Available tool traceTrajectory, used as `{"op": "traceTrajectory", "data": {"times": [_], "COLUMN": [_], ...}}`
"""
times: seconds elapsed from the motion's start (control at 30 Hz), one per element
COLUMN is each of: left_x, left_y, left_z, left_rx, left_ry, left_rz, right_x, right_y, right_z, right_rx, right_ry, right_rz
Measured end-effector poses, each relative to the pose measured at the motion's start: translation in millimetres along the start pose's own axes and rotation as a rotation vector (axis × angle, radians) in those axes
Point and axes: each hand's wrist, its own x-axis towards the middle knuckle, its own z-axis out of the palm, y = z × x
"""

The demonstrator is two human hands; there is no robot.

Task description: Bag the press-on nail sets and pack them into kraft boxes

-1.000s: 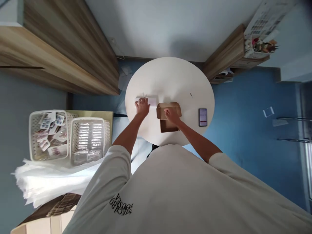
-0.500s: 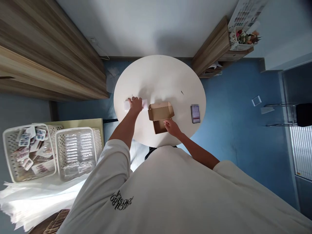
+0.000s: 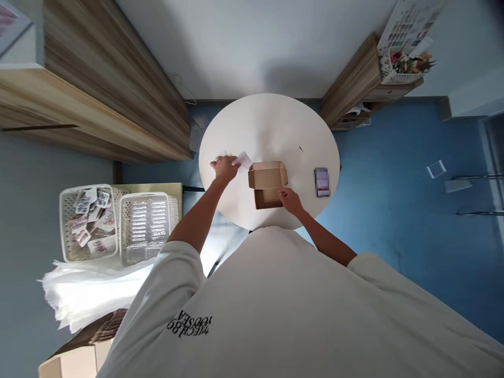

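An open brown cardboard box stands on the round white table, its lid tipped back toward the wall. My right hand is closed at the box's right side, the fingertips on its edge. To the left of the box, my left hand grips a pale pinkish-white piece of paper or thin packet. One end of that piece sticks out from the fingers toward the lid, while the rest is hidden by the hand.
A phone-like thing with a blurred screen lies at the table's right. A small dark scrap is beyond the box. At left stand a white basket of small packets and another of clear plastic packs. Wooden cabinets flank the wall.
My left hand has lifted the pale piece, which lay flat under it before, and its free end now tilts up toward the box. My right hand stays at the box. The whole view has shifted.
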Motion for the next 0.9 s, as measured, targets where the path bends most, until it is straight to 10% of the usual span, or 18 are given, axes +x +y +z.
{"op": "traceTrajectory", "data": {"times": [0.4, 0.63, 0.77, 0.9], "left_x": [-102.2, -124.9, -133.7, -132.0], "left_y": [63.5, 64.8, 66.1, 73.3], "left_z": [86.6, 70.1, 90.6, 126.9], "left_rx": [-0.322, -0.008, 0.161, 0.122], "left_ry": [-0.082, 0.220, 0.045, -0.093], "left_rz": [-0.078, 0.238, 0.374, 0.189], "right_x": [-8.9, -8.8, -9.7, -13.0], "right_y": [30.1, 37.0, 34.9, 34.1], "right_z": [0.6, 1.4, 2.1, 4.3], "right_rx": [-0.063, -0.049, -0.049, -0.043], "right_ry": [0.030, 0.026, 0.023, -0.006], "right_rz": [0.187, 0.174, 0.164, 0.170]}}
